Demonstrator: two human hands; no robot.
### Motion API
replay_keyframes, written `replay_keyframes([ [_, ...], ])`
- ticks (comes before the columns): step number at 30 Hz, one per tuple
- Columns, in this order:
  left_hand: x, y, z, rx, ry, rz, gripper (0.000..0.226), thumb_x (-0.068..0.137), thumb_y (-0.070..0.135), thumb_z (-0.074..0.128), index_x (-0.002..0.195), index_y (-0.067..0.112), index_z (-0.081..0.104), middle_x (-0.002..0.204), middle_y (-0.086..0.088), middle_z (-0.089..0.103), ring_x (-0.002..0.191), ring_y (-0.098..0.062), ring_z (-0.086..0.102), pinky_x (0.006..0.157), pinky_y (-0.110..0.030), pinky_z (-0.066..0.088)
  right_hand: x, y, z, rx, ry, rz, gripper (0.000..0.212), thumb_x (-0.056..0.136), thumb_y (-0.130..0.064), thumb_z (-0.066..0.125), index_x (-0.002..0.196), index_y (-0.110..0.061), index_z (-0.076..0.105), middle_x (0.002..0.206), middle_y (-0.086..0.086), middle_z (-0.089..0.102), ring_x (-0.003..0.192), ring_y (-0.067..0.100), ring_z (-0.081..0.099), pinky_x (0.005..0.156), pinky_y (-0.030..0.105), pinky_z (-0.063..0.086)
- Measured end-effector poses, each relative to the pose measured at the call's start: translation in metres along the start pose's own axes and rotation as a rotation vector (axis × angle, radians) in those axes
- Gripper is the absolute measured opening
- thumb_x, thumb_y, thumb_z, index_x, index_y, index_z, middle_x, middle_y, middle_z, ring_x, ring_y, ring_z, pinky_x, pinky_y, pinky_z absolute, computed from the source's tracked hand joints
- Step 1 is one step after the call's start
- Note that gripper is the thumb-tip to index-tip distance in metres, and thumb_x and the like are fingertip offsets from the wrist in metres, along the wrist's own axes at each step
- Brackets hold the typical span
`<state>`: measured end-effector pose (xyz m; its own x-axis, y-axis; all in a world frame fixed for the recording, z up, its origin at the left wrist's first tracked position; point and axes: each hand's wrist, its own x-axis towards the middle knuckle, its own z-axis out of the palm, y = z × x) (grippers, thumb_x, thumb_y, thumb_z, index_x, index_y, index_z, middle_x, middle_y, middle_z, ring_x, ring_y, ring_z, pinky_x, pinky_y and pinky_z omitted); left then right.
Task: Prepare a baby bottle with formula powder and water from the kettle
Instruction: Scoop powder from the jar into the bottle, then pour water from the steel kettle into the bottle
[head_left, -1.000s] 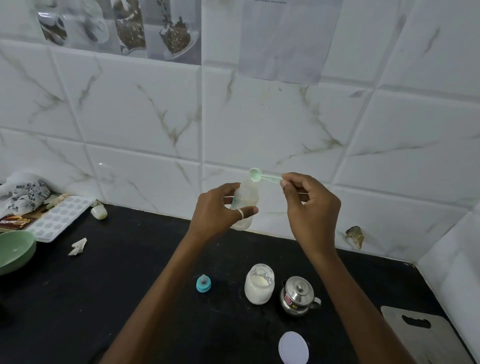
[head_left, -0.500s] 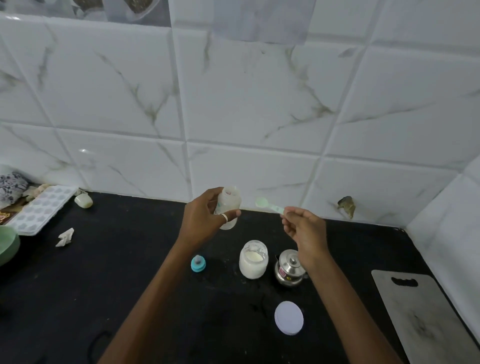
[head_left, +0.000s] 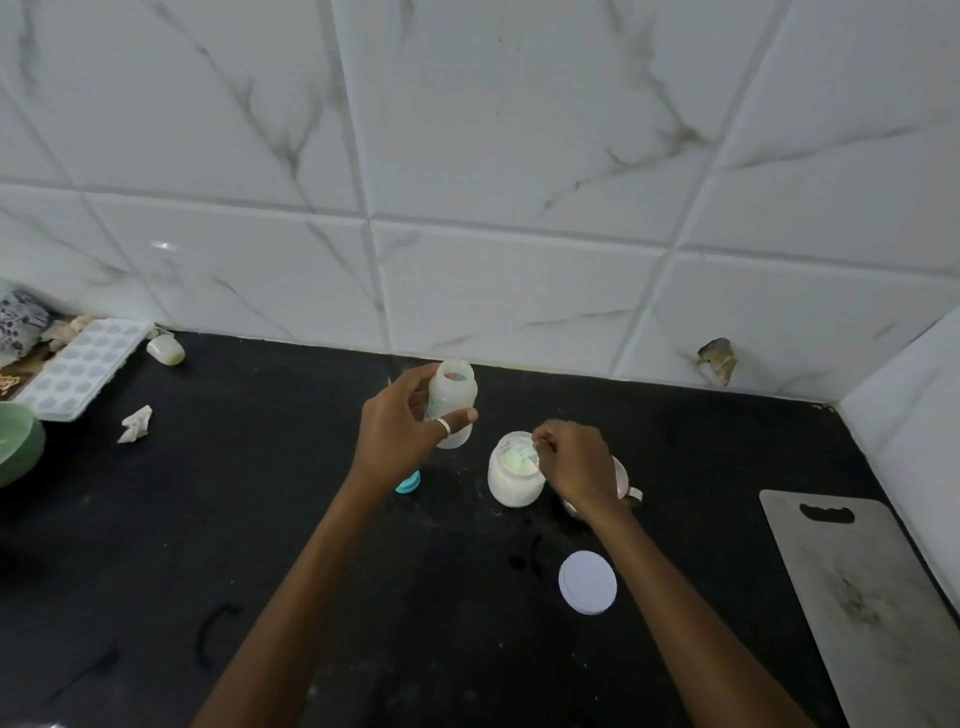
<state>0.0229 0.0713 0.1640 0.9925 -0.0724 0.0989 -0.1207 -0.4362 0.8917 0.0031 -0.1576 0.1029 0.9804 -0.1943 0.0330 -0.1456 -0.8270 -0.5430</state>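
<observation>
I judge us mid-powder — left hand (head_left: 402, 431) holds the open bottle (head_left: 451, 402) aloft; right hand (head_left: 574, 462) pinches the scoop (head_left: 521, 457) in the formula jar (head_left: 511, 480); kettle (head_left: 626, 491) just right, water unpoured.

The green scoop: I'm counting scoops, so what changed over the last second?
The right hand carried the pale green plastic scoop from the translucent baby bottle down into the open glass jar of white powder. The left hand keeps holding the bottle; white round lid unmoved.
</observation>
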Motion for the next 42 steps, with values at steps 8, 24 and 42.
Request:
replay_keyframes([
  [8,-0.003,-0.010,0.006,-0.023,-0.020,-0.027,0.059,0.074,0.028,0.089,0.127,0.030,0.062,0.104,0.027,0.062,0.091,0.019,0.058,0.073,0.002,0.044,0.024,-0.012,0.022,-0.350,-0.275,-0.035,0.026,0.093,-0.016,0.055,0.109,-0.021,0.074,0.110,0.007,0.073,0.099,0.031,0.069,0.080,0.038,0.055],
  [24,0.007,-0.002,0.015,-0.035,-0.040,0.003,0.060,0.074,0.028,0.090,0.127,0.030,0.062,0.104,0.025,0.064,0.092,0.016,0.061,0.074,0.001,0.046,0.016,0.003,-0.001,-0.182,-0.031,0.005,0.025,0.097,-0.037,0.056,0.089,-0.019,0.072,0.088,0.001,0.072,0.084,0.025,0.067,0.069,0.033,0.050],
  [42,-0.019,0.021,0.075,0.001,-0.126,0.030,0.059,0.072,0.033,0.092,0.126,0.032,0.066,0.107,0.022,0.072,0.101,0.004,0.069,0.088,-0.013,0.054,-0.045,0.138,-0.004,0.441,0.194,0.351,0.048,0.100,-0.048,0.054,0.068,-0.013,0.057,0.072,0.000,0.060,0.071,0.014,0.059,0.066,0.033,0.046],
])
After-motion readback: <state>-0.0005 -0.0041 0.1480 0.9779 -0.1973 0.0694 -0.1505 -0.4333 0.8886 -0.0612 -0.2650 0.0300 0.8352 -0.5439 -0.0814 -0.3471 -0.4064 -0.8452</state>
